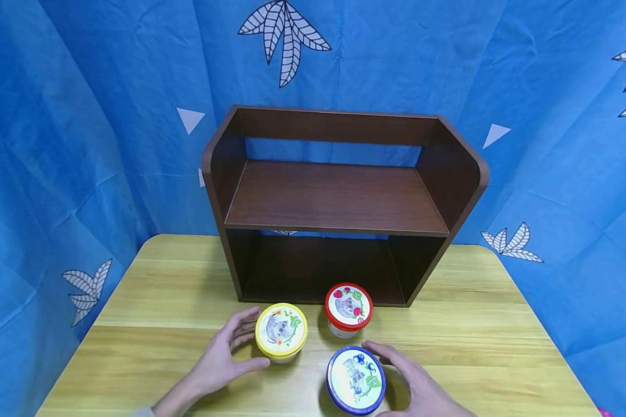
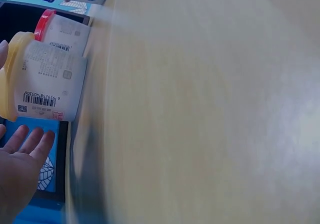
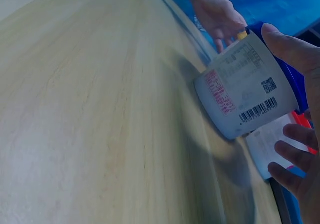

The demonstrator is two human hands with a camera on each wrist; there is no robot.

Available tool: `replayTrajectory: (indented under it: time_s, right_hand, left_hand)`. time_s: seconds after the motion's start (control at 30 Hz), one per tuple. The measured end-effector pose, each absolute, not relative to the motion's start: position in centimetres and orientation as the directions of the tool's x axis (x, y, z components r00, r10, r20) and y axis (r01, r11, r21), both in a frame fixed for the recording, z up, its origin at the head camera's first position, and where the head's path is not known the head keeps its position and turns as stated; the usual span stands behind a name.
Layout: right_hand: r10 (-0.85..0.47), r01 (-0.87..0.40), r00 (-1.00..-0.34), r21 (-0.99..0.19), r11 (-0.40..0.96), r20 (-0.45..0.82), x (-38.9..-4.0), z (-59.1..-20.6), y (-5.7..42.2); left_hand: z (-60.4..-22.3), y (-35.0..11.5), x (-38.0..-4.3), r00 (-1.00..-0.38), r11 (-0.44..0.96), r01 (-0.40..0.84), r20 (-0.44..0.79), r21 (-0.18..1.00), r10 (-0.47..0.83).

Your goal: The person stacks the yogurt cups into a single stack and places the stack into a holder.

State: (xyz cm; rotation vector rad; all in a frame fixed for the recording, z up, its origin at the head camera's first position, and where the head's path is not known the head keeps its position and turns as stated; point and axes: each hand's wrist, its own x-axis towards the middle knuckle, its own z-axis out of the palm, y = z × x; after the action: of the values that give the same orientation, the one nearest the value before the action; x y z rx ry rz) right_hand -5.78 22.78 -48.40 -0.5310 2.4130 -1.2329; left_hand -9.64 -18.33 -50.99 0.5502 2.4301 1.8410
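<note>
A round white tub with a yellow lid [image 1: 280, 329] stands on the table, with my left hand [image 1: 224, 356] at its left side, fingers spread and thumb apart. In the left wrist view, a gap shows between several fingers [image 2: 32, 141] and the yellow-lidded tub [image 2: 52, 82]. Nearer to me is a tub with a blue lid [image 1: 356, 379]. My right hand [image 1: 414, 385] curves loosely about its right side; in the right wrist view the thumb [image 3: 287, 44] overlaps the blue lid, while the other fingers stand off. A red-lidded tub [image 1: 348, 307] sits behind both.
A dark brown two-level shelf [image 1: 339, 197] stands at the back of the wooden table [image 1: 162, 318], just behind the red-lidded tub. Behind the table hangs a blue curtain [image 1: 109, 116] with white leaf prints.
</note>
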Motion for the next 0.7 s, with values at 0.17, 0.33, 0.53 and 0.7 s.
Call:
replayTrajectory:
  time_s: [0.17, 0.33, 0.53, 0.7]
  right_hand:
    - [-0.483, -0.136, -0.858, -0.832, 0.538, -0.172, -5.76, -48.53, 22.56]
    - [-0.484, -0.117, -0.856, -0.842, 0.526, -0.183, -5.80, -48.47, 22.32]
    - [-0.484, -0.101, -0.854, -0.852, 0.513, -0.190, -6.01, -48.36, 21.99]
    - [-0.483, -0.125, -0.860, -0.849, 0.514, -0.166, -6.03, -48.42, 21.93]
  left_hand:
    - [-50.71, -18.05, -9.54, -0.949, 0.242, 0.190, 0.115, 0.952, 0.295]
    - [-50.60, -17.77, -9.49, -0.955, 0.256, 0.140, 0.063, 0.956, 0.288]
    - [-50.77, -17.56, -9.63, -0.957, 0.248, 0.134, 0.060, 0.959, 0.285]
    - [-50.90, -17.41, -9.73, -0.957, 0.247, 0.139, 0.066, 0.959, 0.282]
